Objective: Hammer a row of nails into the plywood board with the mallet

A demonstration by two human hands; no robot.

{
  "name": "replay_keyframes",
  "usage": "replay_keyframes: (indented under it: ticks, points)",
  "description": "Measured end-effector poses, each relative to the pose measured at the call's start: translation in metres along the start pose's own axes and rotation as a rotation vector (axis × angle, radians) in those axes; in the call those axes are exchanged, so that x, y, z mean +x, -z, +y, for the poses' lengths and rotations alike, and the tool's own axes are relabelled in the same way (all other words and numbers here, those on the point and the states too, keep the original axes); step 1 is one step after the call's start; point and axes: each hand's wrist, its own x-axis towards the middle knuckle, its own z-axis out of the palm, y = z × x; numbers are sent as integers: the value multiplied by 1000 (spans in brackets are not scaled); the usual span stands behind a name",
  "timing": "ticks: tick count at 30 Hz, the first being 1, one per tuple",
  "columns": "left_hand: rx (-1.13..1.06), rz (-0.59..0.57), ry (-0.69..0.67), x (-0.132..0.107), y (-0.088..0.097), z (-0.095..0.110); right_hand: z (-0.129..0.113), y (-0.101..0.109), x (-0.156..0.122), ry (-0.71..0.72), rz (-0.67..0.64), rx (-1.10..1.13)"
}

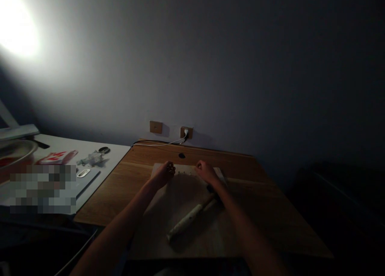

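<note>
Both hands are over the far end of a pale wooden board [159,228]. My left hand [164,174] is closed at the board's far left, fingers curled. Small light bits show at its fingertips, too small to name. Across from it my right hand [205,171] is closed in a pinch; what it holds, if anything, is hidden. Between the hands, several small nail-like pieces [184,173] stand in a row. A hammer-like tool with a pale handle [186,222] lies diagonally on the board. My right forearm partly covers its dark head end.
The board rests on a brown wooden table [258,200] against the wall. A white cable [159,144] runs to a wall socket [187,132]. On the left, a white table [116,150] carries a bowl [33,148], a red-and-white packet [57,157] and crumpled plastic [94,159].
</note>
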Motion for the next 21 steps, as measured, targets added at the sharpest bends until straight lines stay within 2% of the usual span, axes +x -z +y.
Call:
replay_keyframes:
  ticks: [4, 9, 11, 13, 18, 21]
  points:
    - [214, 28, -82, -3, 3, -2, 7, 8, 5, -32, 9, 230]
    - [1053, 36, -398, -3, 0, -1, 8, 3, 6, -47, -1, 299]
    - [1213, 52, -474, -2, -1, -1, 4, -3, 5, -41, 3, 235]
    - [1277, 49, -507, -2, -1, 0, -1, -10, 2, -25, 3, 137]
    - [1333, -32, -491, -7, -1, 3, -8, -25, -10, 9, -31, -78]
    - [1313, -15, -508, -9, -3, 2, -11, -30, -14, 33, -33, -124]
